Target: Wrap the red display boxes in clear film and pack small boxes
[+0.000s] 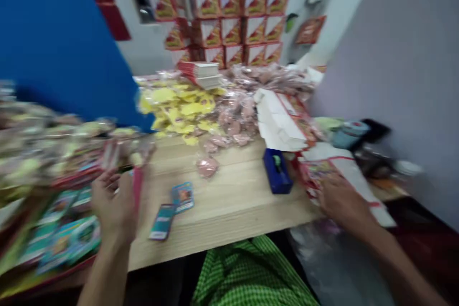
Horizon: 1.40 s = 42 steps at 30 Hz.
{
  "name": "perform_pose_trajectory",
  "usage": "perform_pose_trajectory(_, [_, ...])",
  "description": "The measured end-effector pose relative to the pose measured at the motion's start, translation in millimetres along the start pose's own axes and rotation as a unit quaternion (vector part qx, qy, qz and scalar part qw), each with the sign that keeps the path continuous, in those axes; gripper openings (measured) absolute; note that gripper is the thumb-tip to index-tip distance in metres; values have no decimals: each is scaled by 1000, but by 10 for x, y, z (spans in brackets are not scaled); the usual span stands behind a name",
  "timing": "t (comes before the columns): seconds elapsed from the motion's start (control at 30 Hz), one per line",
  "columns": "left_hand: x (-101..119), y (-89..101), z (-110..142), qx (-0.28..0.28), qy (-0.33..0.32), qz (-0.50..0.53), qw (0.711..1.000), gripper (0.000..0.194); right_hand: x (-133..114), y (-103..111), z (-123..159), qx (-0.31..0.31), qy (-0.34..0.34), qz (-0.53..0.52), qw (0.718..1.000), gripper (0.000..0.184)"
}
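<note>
My left hand (114, 201) is at the left, over a box of teal and blue printed cards (59, 241). Its fingers curl inward, and what they may hold cannot be made out. On the right, my right hand (342, 201) rests on flat red-and-white printed cartons (315, 172), its fingertips blurred against them. Between the hands lie a teal card (162, 222) and a blue picture card (182, 196), overlapping at a corner. A blue tape dispenser (277, 172) stands near the cartons.
Yellow wrapped pieces (179, 107) and pinkish wrapped pieces (234, 114) are heaped at the back, one pink packet (207, 166) lying forward. Stacked red-and-white boxes (233, 21) rise behind. White folded cartons (278, 122) lie at right. More wrapped packets (32, 148) cover the left side.
</note>
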<state>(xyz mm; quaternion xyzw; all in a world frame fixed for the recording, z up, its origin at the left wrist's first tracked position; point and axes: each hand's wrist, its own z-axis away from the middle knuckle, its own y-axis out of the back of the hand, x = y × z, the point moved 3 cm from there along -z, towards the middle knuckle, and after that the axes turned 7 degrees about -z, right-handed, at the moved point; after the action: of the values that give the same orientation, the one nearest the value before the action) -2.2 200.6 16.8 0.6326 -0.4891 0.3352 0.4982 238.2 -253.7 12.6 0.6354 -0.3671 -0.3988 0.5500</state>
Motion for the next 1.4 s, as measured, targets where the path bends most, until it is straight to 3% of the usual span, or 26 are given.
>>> perform_pose_trajectory(0.07, [101,-187,498,-130,-11,57,990,27,-53,192,184,-13,-85,40,996,39])
perform_pose_trajectory(0.1, [153,-288,786,-226,-6,86,970,29,-122,291,297,-4,-112,45,993,45])
perform_pose_trajectory(0.13, [209,-378,1088,-314,6,123,941,32,-235,401,422,48,-102,39,993,48])
perform_pose_trajectory(0.2, [335,-550,1688,-488,51,219,843,45,-568,555,703,156,44,-32,986,58])
perform_pose_trajectory(0.23, [396,-617,1925,-528,74,270,802,59,-747,579,842,171,136,-86,972,65])
perform_pose_trajectory(0.3, [489,-727,2237,-574,100,335,740,87,-1061,561,1051,150,288,-199,925,80])
perform_pose_trajectory(0.37, [516,-770,2332,-590,119,346,720,98,-1281,518,1105,98,360,-286,883,82])
perform_pose_trajectory(0.5, [454,-625,2223,-619,135,353,688,93,-1450,518,807,-4,367,-383,848,55])
perform_pose_trajectory(0.6, [388,-496,2130,-647,123,363,659,98,-1429,545,487,-5,361,-433,826,35])
perform_pose_trajectory(0.7, [327,-445,2010,-621,148,355,683,95,-1387,441,258,-37,344,-494,798,18])
perform_pose_trajectory(0.77, [295,-429,1910,-575,190,342,718,86,-1363,293,161,-66,289,-554,778,22])
perform_pose_trajectory(0.87, [285,-405,1803,-523,237,314,756,76,-1450,-6,138,-196,236,-638,707,43])
perform_pose_trajectory(0.93, [298,-407,1789,-510,248,302,766,71,-1559,-188,171,-258,209,-675,659,38])
perform_pose_trajectory(1.07, [272,-448,1841,-471,258,283,794,49,-1675,-457,192,-222,69,-752,617,29])
perform_pose_trajectory(1.17, [196,-475,1901,-458,251,268,810,46,-1684,-543,188,-214,35,-775,593,29])
perform_pose_trajectory(1.23, [144,-477,1951,-467,249,256,809,52,-1650,-543,181,-194,39,-804,560,33])
perform_pose_trajectory(1.3, [113,-452,1993,-447,232,249,827,68,-1608,-535,201,-175,42,-824,537,41])
perform_pose_trajectory(1.4, [116,-387,2064,-380,167,233,879,88,-1576,-563,310,-179,26,-821,541,52])
